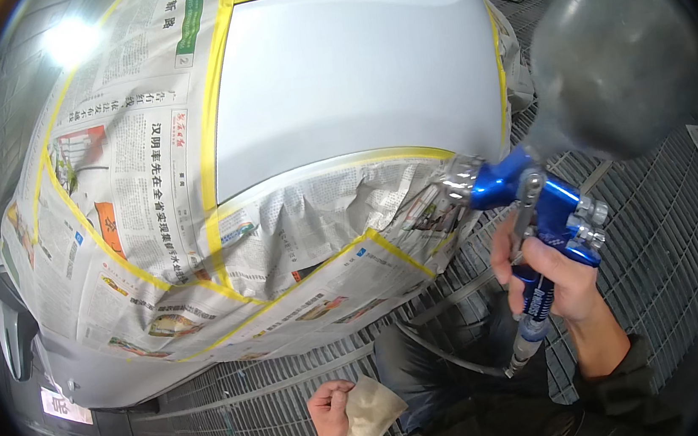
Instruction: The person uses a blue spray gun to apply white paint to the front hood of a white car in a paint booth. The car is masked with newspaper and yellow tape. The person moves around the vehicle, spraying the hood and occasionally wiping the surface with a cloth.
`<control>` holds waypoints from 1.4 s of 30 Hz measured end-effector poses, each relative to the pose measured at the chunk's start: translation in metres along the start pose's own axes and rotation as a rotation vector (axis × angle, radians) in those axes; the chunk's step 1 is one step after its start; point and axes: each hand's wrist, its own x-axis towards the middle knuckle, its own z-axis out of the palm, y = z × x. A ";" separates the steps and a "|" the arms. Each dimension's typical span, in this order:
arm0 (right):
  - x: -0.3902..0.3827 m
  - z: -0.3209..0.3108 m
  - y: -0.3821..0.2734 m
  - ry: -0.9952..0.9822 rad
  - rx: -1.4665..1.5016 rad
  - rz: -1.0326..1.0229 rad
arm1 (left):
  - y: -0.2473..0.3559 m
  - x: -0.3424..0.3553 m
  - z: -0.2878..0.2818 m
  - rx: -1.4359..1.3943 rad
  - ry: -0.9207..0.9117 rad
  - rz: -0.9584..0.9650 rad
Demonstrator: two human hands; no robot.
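Note:
My right hand (pixel 564 276) grips a blue spray gun (pixel 552 205) with a large dark cup (pixel 612 54) on top and a hose (pixel 457 355) at its lower end. Its silver nozzle (pixel 460 181) points left, near the lower right corner of a pale, bare car panel (pixel 351 73) bordered by yellow tape (pixel 211 177). Newspaper masking (pixel 132 181) covers the bodywork around that panel. My left hand (pixel 331 416) is low in the middle of the view, its fingers closed on a pale beige cloth or paper piece (pixel 370 416).
A slatted metal grate (pixel 637 290) forms the floor around the car. A side mirror (pixel 14 334) sticks out at the car's far left. A bright lamp (pixel 71 41) glows at the upper left. My dark-clad leg (pixel 417 381) shows below.

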 end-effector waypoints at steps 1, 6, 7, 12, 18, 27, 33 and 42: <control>-0.005 -0.004 0.002 0.051 -0.025 0.002 | 0.001 0.000 0.000 0.004 0.006 -0.011; -0.031 -0.013 0.010 0.281 -0.003 -0.019 | -0.007 0.001 -0.006 -0.019 0.001 -0.017; -0.034 -0.011 0.011 0.327 0.000 -0.023 | -0.008 0.002 -0.006 -0.019 -0.003 -0.016; -0.030 0.008 0.007 0.321 -0.058 0.026 | -0.005 0.003 -0.006 -0.016 -0.012 -0.023; -0.024 0.023 0.006 -0.103 0.205 0.118 | 0.001 -0.002 -0.012 0.041 0.021 0.016; -0.069 -0.006 0.035 0.378 0.067 0.003 | -0.012 -0.010 -0.025 0.063 0.042 -0.022; -0.123 -0.028 0.042 0.435 0.050 -0.081 | -0.030 -0.010 -0.004 -0.172 -0.032 -0.071; -0.153 -0.015 0.035 -0.049 0.195 -0.229 | -0.047 -0.041 -0.009 -0.196 -0.066 -0.037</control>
